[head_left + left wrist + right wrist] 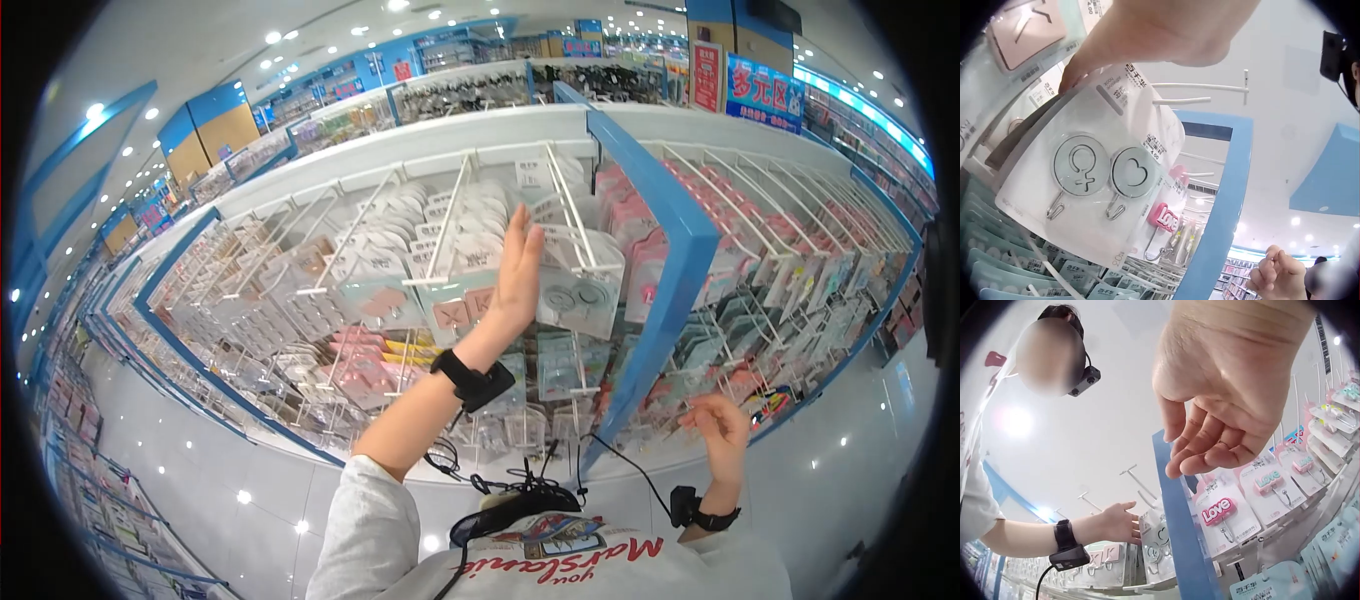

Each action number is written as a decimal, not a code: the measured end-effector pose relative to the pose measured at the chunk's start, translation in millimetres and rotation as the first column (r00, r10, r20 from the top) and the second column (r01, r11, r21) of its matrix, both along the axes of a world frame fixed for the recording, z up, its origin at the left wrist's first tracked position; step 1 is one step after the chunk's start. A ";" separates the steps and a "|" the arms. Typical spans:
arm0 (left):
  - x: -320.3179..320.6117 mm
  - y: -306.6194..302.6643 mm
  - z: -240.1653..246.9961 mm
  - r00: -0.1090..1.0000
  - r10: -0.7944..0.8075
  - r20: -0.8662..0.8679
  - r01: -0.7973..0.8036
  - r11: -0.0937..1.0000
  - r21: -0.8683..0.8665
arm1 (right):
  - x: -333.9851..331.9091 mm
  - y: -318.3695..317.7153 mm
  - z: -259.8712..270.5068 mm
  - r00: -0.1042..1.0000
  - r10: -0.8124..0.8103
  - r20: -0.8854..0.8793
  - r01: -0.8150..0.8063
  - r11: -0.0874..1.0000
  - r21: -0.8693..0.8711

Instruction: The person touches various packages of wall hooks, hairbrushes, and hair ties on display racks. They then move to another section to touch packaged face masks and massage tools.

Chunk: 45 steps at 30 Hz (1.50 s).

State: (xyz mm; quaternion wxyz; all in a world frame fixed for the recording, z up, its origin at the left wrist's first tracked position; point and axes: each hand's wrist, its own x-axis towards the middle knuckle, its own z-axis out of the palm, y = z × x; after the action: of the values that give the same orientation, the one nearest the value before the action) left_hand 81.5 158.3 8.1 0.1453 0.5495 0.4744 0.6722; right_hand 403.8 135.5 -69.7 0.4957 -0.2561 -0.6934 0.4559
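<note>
Left hand: the left hand reaches up among the hanging packs, its fingers extended and touching the upper edge of the round-hook pack.
Left grip: fingers nearly straight and close together, clamped on nothing that shows; the fingertips are partly hidden, so their exact contact is hard to judge.
Round-hook pack: hangs just beside the blue divider, its card tilted, with two pale round hooks showing a circle-and-cross and a heart.
Right hand: the right hand is raised on the other side of the divider, in front of the rack and apart from the packs.
Right grip: fingers loosely bent and empty.
Beside the left hand: square-hook packs in pink, one marked K.
Past the divider: "Love" hook packs, in rows.
Lower down: teal packs on their own pegs.
In the way: white display prongs jut out around the left hand, and the divider stands between the two sections.
On the body: a wrist camera on the left arm; a black cable near the right.
</note>
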 end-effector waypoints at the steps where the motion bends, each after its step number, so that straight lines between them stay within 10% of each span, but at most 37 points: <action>1: 0.4 0.4 -0.3 1.000 0.006 0.009 -0.006 1.000 -0.011 | 0.5 0.5 -2.0 1.000 -0.006 -0.002 0.006 1.000 -0.013; 34: 4.7 4.4 6.5 0.994 -0.050 0.100 0.055 0.997 -0.045 | 6.7 10.0 -16.8 0.999 -0.006 0.031 0.008 0.996 -0.094; 45: 31.3 -69.8 13.2 0.856 0.116 -0.505 -0.073 0.992 0.105 | -7.5 4.0 -12.1 0.990 0.059 0.131 -0.046 0.994 -0.097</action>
State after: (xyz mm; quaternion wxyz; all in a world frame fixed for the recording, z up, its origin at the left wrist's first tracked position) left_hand 112.7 88.5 21.2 -0.0410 0.6890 0.4945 0.5282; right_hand 396.3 139.5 -81.8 0.4233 -0.2907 -0.7096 0.4824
